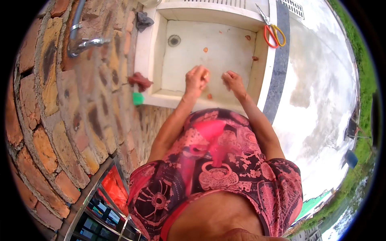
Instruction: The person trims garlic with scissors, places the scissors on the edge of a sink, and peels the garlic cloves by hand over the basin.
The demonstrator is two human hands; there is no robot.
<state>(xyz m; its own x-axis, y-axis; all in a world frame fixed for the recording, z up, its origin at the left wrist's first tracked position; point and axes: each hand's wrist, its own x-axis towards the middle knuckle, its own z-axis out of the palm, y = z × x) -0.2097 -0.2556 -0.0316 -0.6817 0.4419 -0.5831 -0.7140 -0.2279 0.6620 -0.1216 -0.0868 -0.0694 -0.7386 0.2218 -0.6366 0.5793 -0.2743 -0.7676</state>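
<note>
Both hands hover over a pale stone sink. My left hand (196, 81) is closed in a fist, with a small yellowish bit showing at its fingers that I cannot make out. To its right, my right hand (234, 83) is curled, its fingers pressed together and slightly blurred; whatever they hold, if anything, is hidden. The sink (159, 56) has a round drain (174, 40) at its upper left. Small orange-red scraps (205, 50) lie on its floor, and darker reddish pieces (255, 58) are near the right wall.
Scissors (274, 36) with red and yellow handles rest on the sink's right rim. A dark cloth (144, 21), a reddish cloth (140, 81) and a green object (138, 99) are along the left rim. A brick wall (60, 116) with a pipe (75, 30) stands left.
</note>
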